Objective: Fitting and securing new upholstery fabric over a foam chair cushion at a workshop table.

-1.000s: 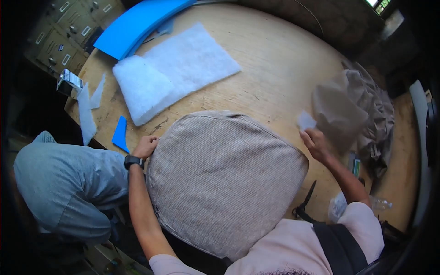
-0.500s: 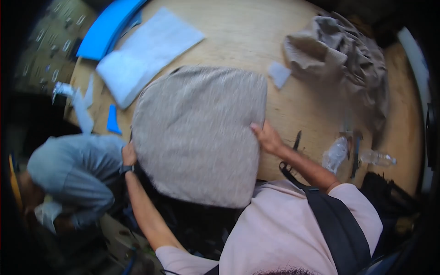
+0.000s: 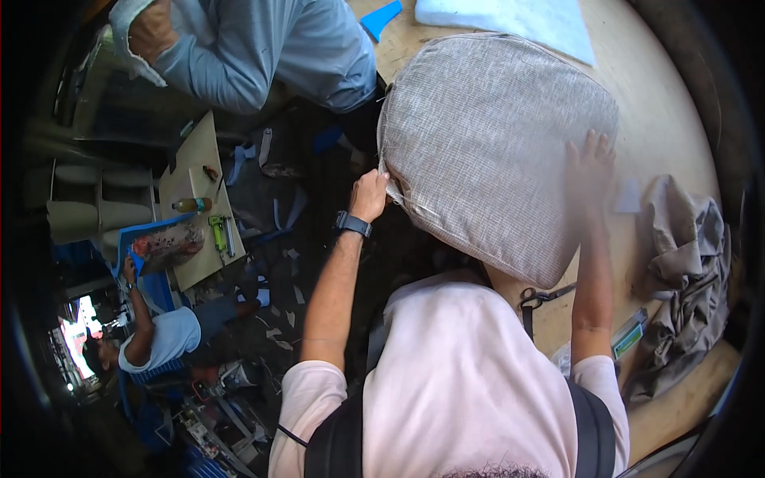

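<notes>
A thick seat cushion [image 3: 486, 151] in beige-grey woven fabric lies on the wooden table, overhanging its near left edge. At the cushion's left corner, beside an edge seam with a loose flap, my left hand [image 3: 370, 197] pinches the fabric. My right hand [image 3: 590, 171], smeared by motion, rests on or just above the right part of the top face, fingers spread. Black-handled scissors [image 3: 546, 296] lie by the cushion's near corner, partly hidden.
Crumpled brown fabric [image 3: 685, 247] lies at the right, with a small white scrap [image 3: 628, 195] near it. White wadding [image 3: 510, 20] and a blue foam piece [image 3: 381, 19] are at the far side. A person in a blue-grey shirt [image 3: 319, 56] stands close left; another [image 3: 171, 338] works beyond.
The view has swung left, bringing the workshop floor into sight. My right hand has moved from the cushion's right edge to over its top. My left hand stays at the left edge.
</notes>
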`<action>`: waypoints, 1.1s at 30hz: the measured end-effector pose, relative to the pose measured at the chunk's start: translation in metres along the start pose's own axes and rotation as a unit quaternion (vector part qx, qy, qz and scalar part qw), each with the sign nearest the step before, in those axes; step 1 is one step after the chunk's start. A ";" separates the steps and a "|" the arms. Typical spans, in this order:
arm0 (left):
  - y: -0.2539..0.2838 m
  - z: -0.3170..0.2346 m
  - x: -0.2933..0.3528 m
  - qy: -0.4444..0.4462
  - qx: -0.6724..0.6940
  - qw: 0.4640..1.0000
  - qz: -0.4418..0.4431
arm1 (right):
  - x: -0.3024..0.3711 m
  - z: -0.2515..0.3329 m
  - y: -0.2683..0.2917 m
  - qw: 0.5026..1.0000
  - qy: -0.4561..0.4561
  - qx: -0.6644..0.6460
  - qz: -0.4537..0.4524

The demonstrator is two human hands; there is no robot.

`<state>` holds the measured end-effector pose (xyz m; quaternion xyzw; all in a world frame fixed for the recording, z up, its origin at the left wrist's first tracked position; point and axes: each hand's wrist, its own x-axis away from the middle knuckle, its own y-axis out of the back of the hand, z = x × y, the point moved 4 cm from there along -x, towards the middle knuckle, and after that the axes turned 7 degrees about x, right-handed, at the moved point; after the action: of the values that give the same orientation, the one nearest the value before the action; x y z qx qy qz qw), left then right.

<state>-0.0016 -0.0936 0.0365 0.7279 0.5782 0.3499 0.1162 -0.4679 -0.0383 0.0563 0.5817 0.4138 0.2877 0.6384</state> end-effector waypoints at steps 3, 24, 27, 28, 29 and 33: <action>-0.045 0.060 -0.018 0.062 0.267 0.959 -0.068 | 0.002 -0.007 -0.008 0.999 0.002 0.034 -0.017; -0.147 0.180 0.111 0.128 0.741 0.658 -0.034 | 0.023 0.013 0.031 0.984 0.163 -0.049 0.045; -0.115 0.181 0.082 0.057 0.515 0.847 -0.119 | 0.017 0.018 0.029 0.984 0.165 -0.055 0.040; -0.105 0.188 0.074 -0.012 0.324 0.933 -0.154 | 0.012 0.025 0.029 0.983 0.171 -0.055 0.032; -0.092 0.167 0.071 -0.065 0.382 0.908 -0.158 | 0.007 0.013 0.020 0.991 0.117 -0.068 -0.002; -0.051 0.122 0.057 -0.056 0.252 0.943 -0.209 | -0.016 0.000 0.007 0.984 -0.090 -0.152 0.034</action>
<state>0.0428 0.0033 -0.0600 0.6147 0.7790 0.1194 0.0317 -0.4751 -0.0511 0.0665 0.5151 0.2855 0.3153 0.7441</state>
